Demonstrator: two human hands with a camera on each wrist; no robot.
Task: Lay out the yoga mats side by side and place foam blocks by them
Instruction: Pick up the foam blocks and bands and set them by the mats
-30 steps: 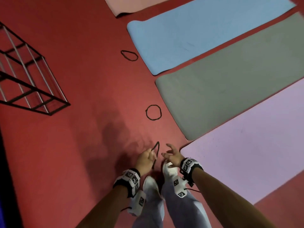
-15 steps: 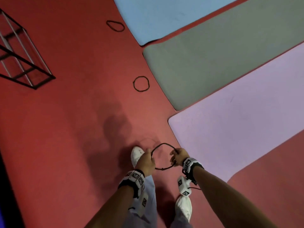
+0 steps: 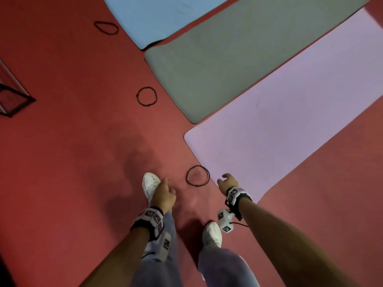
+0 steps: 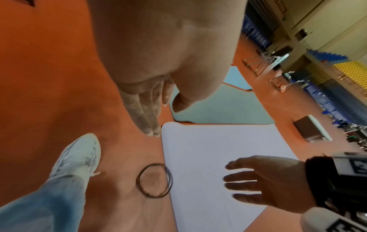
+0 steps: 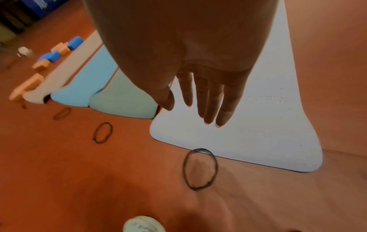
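Three mats lie side by side on the red floor: blue (image 3: 165, 17), grey-green (image 3: 228, 59) and lilac (image 3: 290, 112). A black band loop (image 3: 186, 176) rests on the floor at the lilac mat's near corner. My left hand (image 3: 165, 191) hovers left of the loop with relaxed fingers (image 4: 147, 119) and holds nothing. My right hand (image 3: 227, 182) hangs over the lilac mat's corner, fingers (image 5: 208, 102) straight and empty. In the right wrist view, orange (image 5: 27, 84) and blue foam blocks (image 5: 75, 42) lie beside a beige mat (image 5: 65, 70) at the far end of the row.
Two more black loops (image 3: 137, 96) (image 3: 95, 25) lie on the floor along the mats' near ends. A black metal rack (image 3: 12, 100) stands at the left edge. My white shoes (image 3: 150, 183) (image 3: 212, 235) stand just behind my hands.
Both hands were holding the black loop between them. It now lies on the floor by the lilac mat, and both hands have let go and drawn apart.
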